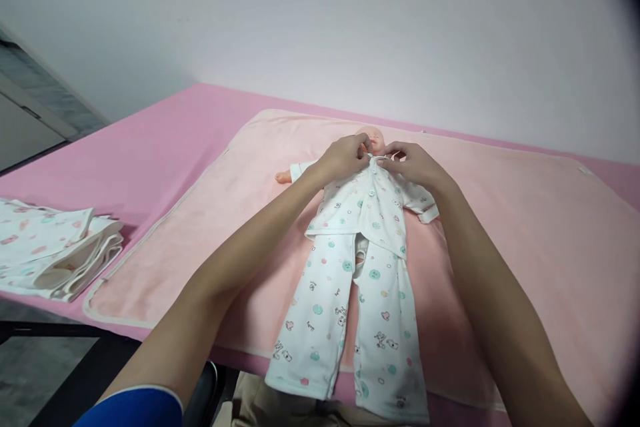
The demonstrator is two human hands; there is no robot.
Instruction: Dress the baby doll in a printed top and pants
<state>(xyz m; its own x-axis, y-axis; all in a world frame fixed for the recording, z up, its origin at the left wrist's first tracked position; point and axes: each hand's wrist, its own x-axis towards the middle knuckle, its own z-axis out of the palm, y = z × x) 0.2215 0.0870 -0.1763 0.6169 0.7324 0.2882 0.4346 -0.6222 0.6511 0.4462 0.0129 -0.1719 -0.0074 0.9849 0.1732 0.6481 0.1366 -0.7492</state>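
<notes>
A baby doll [371, 135] lies on its back, head toward the wall. It wears a white printed baby shirt [363, 210] with buttons down the front and matching trousers [320, 307] with an open crotch. My left hand [345, 157] pinches the shirt's collar at the neck, on the left side. Opposite it, my right hand [413, 163] grips the collar's right side, its fingers bent. A lower button [373, 193] shows on the shirt front. Fingers partly hide the topmost fastening, so whether it is done up cannot be told. One doll hand [283, 177] sticks out of the left sleeve.
Under the doll is a peach blanket [240, 213] with pale edging, spread on a pink-covered table [165, 127]. Folded printed cloths [55, 247] lie at the left edge. A white wall [350, 33] rises behind. The trouser legs hang over the front edge.
</notes>
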